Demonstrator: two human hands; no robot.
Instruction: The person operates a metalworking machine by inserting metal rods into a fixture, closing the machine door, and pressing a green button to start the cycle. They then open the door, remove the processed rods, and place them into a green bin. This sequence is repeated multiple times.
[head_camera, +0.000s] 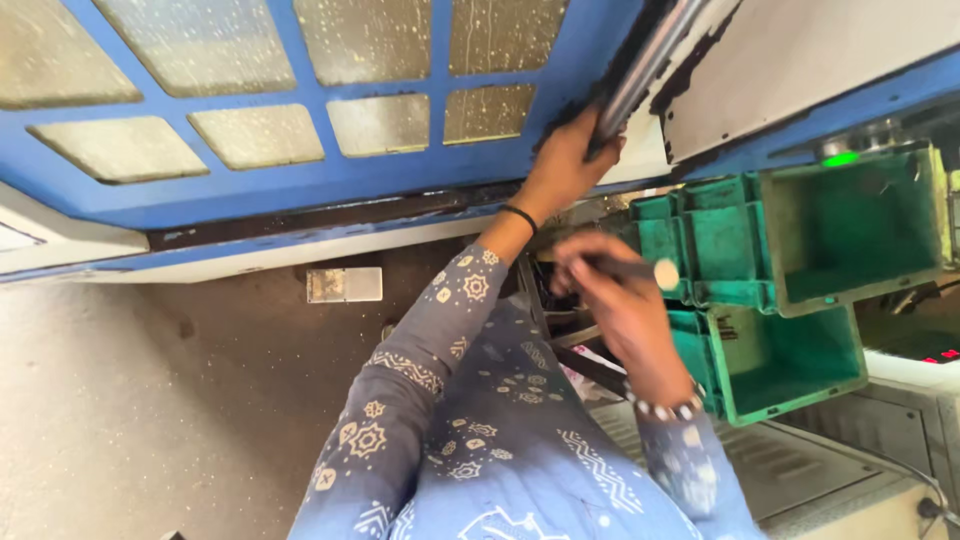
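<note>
Left hand (570, 160) has its fingers wrapped round the metal door handle (640, 70) at upper right, right hand (615, 290) pinching a pen (640, 270) beside the green bins (800, 240).

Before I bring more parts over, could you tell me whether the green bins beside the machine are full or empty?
Empty, as far as shows: the upper green bin and the lower green bin show only bare inner walls.
</note>
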